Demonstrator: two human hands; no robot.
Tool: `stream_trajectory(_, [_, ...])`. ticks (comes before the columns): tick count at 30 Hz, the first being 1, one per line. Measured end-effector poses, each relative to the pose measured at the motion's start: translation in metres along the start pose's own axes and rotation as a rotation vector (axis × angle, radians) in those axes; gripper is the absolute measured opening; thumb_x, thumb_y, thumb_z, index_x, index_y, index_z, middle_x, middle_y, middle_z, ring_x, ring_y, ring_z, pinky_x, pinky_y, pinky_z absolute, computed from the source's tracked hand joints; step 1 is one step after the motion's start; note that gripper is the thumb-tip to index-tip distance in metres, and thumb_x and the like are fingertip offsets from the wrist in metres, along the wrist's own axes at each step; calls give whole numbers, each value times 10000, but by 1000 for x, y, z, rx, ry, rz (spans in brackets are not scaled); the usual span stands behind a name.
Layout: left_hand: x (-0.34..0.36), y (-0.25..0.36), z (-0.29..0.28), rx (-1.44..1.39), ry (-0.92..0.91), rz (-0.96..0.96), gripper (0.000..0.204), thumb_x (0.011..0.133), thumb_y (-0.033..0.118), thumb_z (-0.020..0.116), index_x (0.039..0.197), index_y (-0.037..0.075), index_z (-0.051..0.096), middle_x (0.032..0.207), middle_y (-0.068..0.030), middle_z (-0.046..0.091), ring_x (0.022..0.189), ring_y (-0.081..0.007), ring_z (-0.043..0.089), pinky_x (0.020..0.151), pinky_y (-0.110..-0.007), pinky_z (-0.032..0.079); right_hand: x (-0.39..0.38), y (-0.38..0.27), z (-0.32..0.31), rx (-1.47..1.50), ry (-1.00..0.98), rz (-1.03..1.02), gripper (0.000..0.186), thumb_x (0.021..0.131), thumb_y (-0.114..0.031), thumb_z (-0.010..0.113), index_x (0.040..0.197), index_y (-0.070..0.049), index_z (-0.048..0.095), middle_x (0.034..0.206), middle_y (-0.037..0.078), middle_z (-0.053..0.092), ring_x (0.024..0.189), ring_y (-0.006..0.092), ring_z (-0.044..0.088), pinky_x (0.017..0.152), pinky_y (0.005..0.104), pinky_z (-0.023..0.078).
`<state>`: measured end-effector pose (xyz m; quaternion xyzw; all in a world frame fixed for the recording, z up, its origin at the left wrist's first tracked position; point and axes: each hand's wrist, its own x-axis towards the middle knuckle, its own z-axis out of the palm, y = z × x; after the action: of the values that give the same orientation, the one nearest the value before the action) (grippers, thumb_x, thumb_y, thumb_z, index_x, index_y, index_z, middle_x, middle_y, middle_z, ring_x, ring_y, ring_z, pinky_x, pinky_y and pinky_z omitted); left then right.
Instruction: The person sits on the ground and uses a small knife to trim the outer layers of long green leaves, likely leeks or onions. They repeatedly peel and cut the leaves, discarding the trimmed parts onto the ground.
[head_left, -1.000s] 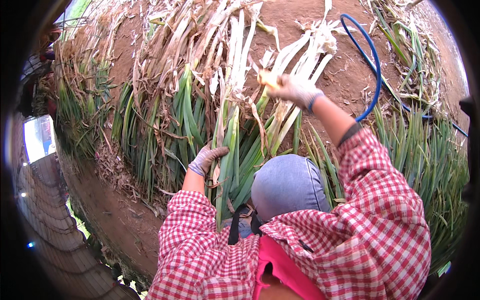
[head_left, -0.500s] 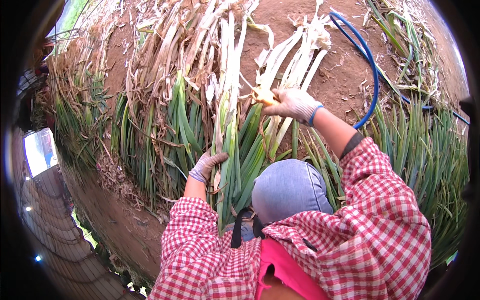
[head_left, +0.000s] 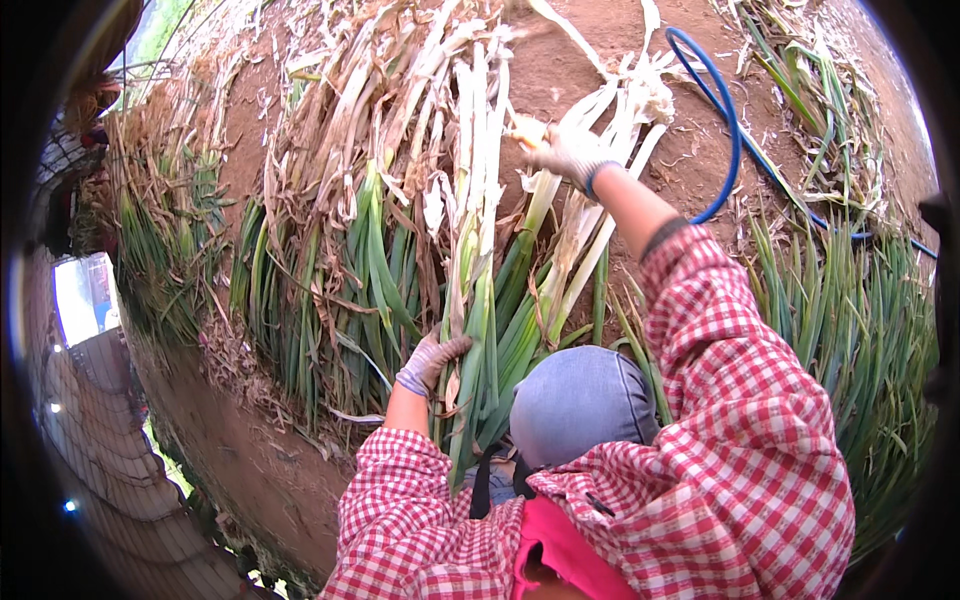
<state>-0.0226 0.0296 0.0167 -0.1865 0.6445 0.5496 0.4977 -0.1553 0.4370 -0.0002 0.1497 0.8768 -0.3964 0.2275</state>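
Observation:
My left hand (head_left: 436,362), in a pale work glove, is closed around the green leaves of a few long green onions (head_left: 478,240). Their white stalks point away from me. Beyond and to the right, my gloved right hand (head_left: 572,156) is closed on a small yellow-orange tool (head_left: 530,131), whose exact kind I cannot make out. It is near the white part of the held stalks; whether it touches them cannot be seen. Cleaned white-stemmed green onions (head_left: 610,115) lie under and beside my right forearm.
Unpeeled green onions with dry brown leaves (head_left: 350,130) are heaped on the left. A blue hose (head_left: 737,130) curves over the brown soil (head_left: 690,150) at the right. More green leaves (head_left: 850,320) spread at far right. My denim-covered knee (head_left: 580,405) is close in front.
My right hand has moved farther away from me with the yellow-orange tool, along the white stalks. My left hand keeps its grip, slightly lower and to the right in the picture.

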Motion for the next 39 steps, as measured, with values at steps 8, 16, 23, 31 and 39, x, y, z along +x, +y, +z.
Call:
stream_trajectory(8, [-7, 9, 8, -90, -37, -10, 799, 818, 566, 724, 1393, 59, 496, 1213, -72, 649, 1120, -211, 618, 1001, -376, 479, -174, -16, 48, -81, -334, -177, 686, 801, -585, 635, 1216, -42, 578, 912, 244, 679, 882, 381, 679, 813, 451, 531])
stream_trajectory(16, [3, -3, 3, -20, 25, 5, 724, 829, 543, 730, 1345, 71, 542, 1154, -49, 658, 1034, -193, 636, 916, -374, 521, -123, -7, 48, -97, -246, -127, 697, 808, -559, 634, 1295, -69, 547, 951, 218, 688, 909, 335, 686, 812, 416, 531])
stream_trajectory(23, [7, -6, 5, -62, 40, -89, 788, 795, 530, 776, 1366, 47, 531, 1208, -68, 644, 1096, -196, 601, 962, -362, 476, -18, 2, 41, 7, 7, -146, 608, 780, -529, 689, 1173, -68, 639, 971, 183, 703, 909, 304, 683, 819, 401, 518])
stream_trajectory(31, [-7, 3, 19, -4, 81, 0, 727, 829, 506, 757, 1339, 35, 540, 1150, -56, 648, 1010, -183, 607, 915, -343, 489, 69, -29, -2, -70, 101, -106, 660, 764, -613, 635, 1035, -18, 726, 1039, 224, 706, 994, 355, 677, 899, 422, 508])
stream_trajectory(39, [-7, 14, 58, 655, 448, 141, 868, 814, 289, 787, 1501, 22, 328, 1312, -186, 595, 1132, -250, 599, 986, -315, 460, 2, -7, 18, -57, -16, -158, 701, 777, -604, 617, 1139, -5, 637, 1006, 236, 697, 942, 348, 688, 868, 423, 527])
